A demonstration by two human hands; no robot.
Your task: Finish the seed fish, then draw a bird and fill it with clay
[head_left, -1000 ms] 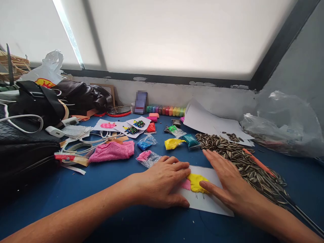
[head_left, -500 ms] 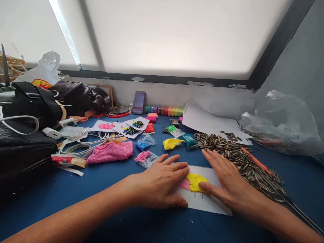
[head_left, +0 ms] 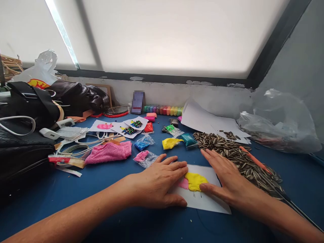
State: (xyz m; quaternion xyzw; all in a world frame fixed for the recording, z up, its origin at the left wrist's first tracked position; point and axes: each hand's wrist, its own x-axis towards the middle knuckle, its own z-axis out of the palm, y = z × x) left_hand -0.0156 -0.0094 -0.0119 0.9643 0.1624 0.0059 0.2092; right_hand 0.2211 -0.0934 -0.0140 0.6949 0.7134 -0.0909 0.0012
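A white sheet of paper [head_left: 215, 200] lies on the blue table between my hands. Flattened yellow clay [head_left: 196, 181] covers part of it, and a smaller patch of pink clay [head_left: 184, 183] adjoins it on the left, partly hidden by my fingers. Short pencil lines show below the yellow. My left hand [head_left: 162, 182] rests flat over the paper's left side, fingers stretched out. With fingers extended, my right hand [head_left: 225, 177] lies at the paper's right side, its thumb touching the yellow clay's right edge. Neither hand grips anything.
Sunflower seeds [head_left: 235, 158] are heaped at right, with an orange tool [head_left: 255, 160] on them. Clay packets, including a yellow one [head_left: 170, 143] and a blue one [head_left: 143, 143], lie ahead. A pink cloth [head_left: 108, 152], cables and finished clay pictures [head_left: 129, 130] are at left.
The view has shifted very slightly. My hands, the paper and the clay keep nearly the same positions; my right thumb still touches the yellow clay.
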